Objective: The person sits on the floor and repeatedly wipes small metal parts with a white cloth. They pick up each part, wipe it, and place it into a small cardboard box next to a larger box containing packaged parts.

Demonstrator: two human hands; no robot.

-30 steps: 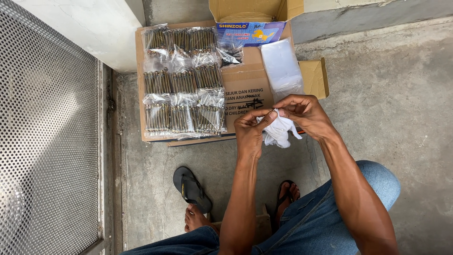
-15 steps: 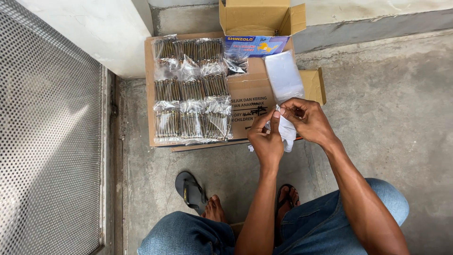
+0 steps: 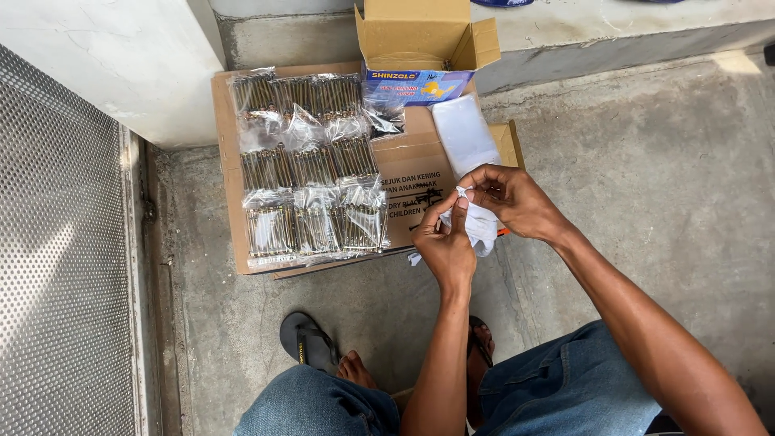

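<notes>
Above the near edge of the carton (image 3: 420,173), both hands meet on a small white bag (image 3: 482,226). Compared with a second ago the hands have closed up. Then the bag hung loose below the right hand (image 3: 517,202), and now its top is gathered between the two. The left hand (image 3: 446,242) pinches it with thumb and forefinger, fingers narrow. The right hand's fingers curl around the same bunched top from the far side. What the bag contains cannot be told. Judging by the tighter pinch, the work is now at the bag's mouth (whether opening or closing it is unclear). The camera has also shifted, so the small open box (image 3: 420,32) at the carton's far end shows more fully.

The flattened brown carton serves as the surface. Rows of clear packets (image 3: 311,169) of thin metal pieces cover its left half, and a stack of white bags (image 3: 466,133) lies to their right, just beyond the hands. The carton rests on a bare concrete floor (image 3: 646,202), in a corner between a pale wall (image 3: 121,64) and a low step (image 3: 605,40). A perforated metal panel (image 3: 56,282) runs down the left. A dark sandal (image 3: 307,343) and blue jeans (image 3: 565,387) show below.
</notes>
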